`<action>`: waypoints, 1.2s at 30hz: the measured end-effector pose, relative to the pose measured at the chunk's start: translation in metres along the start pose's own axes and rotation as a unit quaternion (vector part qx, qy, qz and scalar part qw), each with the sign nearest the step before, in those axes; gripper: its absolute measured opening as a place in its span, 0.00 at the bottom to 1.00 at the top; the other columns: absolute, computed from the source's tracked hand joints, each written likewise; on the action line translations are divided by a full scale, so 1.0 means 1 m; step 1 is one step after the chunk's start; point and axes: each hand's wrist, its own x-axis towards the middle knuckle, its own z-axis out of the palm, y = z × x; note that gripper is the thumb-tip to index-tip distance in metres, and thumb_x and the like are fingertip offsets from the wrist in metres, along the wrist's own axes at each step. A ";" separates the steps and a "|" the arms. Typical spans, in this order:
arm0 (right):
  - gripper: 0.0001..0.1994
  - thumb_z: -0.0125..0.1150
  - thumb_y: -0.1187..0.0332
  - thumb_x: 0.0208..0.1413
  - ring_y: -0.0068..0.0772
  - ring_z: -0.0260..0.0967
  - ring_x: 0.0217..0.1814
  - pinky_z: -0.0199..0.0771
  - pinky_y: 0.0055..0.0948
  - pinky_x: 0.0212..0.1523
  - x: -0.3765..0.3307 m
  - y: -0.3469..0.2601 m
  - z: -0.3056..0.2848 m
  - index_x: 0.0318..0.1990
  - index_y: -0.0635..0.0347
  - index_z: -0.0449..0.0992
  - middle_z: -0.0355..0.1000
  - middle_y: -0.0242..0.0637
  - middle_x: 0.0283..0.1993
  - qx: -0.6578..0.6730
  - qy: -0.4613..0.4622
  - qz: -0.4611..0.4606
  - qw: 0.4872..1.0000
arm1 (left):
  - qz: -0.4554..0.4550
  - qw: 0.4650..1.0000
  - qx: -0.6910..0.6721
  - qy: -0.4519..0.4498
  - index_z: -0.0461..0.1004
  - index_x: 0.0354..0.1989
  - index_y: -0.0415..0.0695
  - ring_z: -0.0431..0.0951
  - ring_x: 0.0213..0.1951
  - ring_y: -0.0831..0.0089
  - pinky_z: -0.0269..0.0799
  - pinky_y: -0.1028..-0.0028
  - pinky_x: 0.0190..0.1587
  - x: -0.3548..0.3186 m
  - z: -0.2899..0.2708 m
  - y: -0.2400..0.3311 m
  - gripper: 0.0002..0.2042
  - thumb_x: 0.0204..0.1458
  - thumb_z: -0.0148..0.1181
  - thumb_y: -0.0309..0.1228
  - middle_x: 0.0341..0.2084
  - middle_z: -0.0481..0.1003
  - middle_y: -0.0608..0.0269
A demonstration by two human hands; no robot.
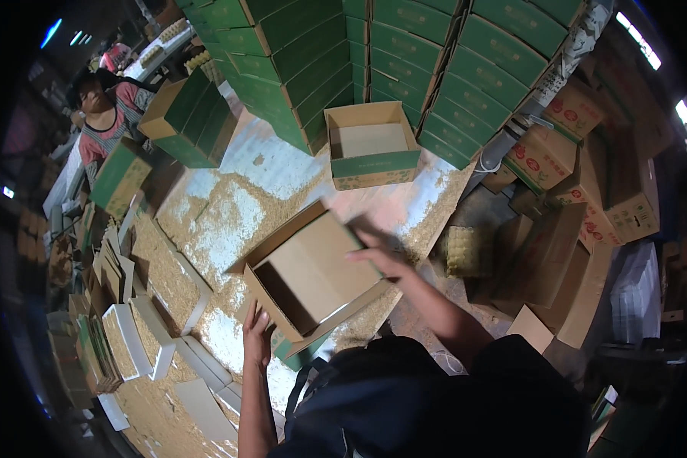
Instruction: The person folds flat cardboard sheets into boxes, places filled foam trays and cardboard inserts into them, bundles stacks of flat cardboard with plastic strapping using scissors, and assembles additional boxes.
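L grip & R grip clasp cardbd box, opp. sides.

Right grip: motion-blurred, finger outlines unclear. Left grip: exact finger placement against open carton not resolvable; left forearm cut off by lower edge. Green box stacks: tops cut off. Rear worktop: pale items too small to identify.

The box I grip is matt brown cardboard, smooth inside. Toward the far edge of the table, another box and stacked cartons show smooth green printed card. The table's surface looks worn and slightly glossy, strewn toward its left edge with rough, crumbly tan litter. My clothing is dark, matt cloth.
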 end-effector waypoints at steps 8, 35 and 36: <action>0.22 0.57 0.62 0.60 0.37 0.73 0.53 0.74 0.35 0.54 -0.040 -0.109 -0.164 0.59 0.63 0.69 0.74 0.40 0.52 0.197 0.203 -0.109 0.953 | 0.177 0.909 0.347 -0.148 0.55 0.72 0.46 0.67 0.64 0.56 0.67 0.62 0.62 0.195 0.148 0.051 0.42 0.48 0.70 0.32 0.67 0.61 0.49; 0.25 0.59 0.62 0.62 0.43 0.69 0.63 0.72 0.44 0.60 0.068 -0.109 -0.256 0.63 0.66 0.67 0.67 0.50 0.63 0.012 0.008 -0.271 0.962 | 0.266 0.798 0.520 -0.145 0.81 0.47 0.48 0.66 0.63 0.50 0.65 0.62 0.63 0.221 0.241 0.002 0.13 0.56 0.61 0.37 0.56 0.72 0.51; 0.25 0.58 0.64 0.62 0.44 0.67 0.65 0.71 0.45 0.62 0.082 -0.108 -0.279 0.63 0.66 0.66 0.65 0.53 0.65 0.002 -0.006 -0.231 0.973 | 0.266 0.800 0.518 -0.143 0.81 0.47 0.48 0.66 0.63 0.50 0.65 0.62 0.63 0.218 0.245 -0.003 0.13 0.56 0.61 0.37 0.56 0.72 0.51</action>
